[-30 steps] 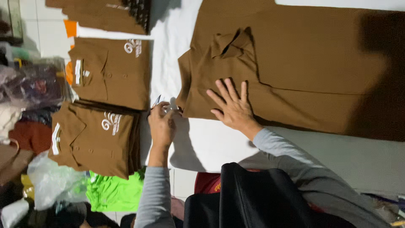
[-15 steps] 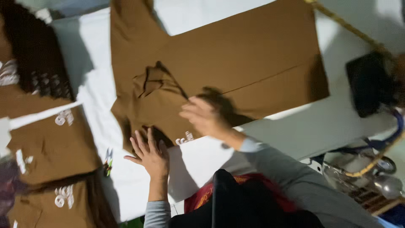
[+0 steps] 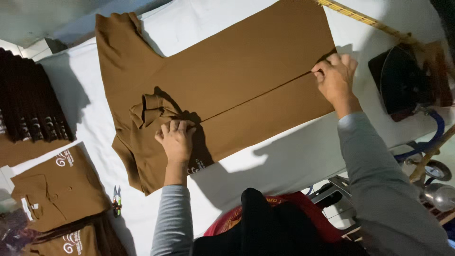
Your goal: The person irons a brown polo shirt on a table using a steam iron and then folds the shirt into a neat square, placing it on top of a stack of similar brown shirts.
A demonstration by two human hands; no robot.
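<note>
Shirt [image 3: 246, 80] under left fingers [image 3: 176, 127], pinched by right fingers [image 3: 327, 71]

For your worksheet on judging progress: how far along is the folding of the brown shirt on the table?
Done: folded shirts lie stacked at the left. In hand: one side of the brown shirt is folded over; the left hand presses near the collar, the right hand holds the hem. Left: the far sleeve and side lie flat.
</note>
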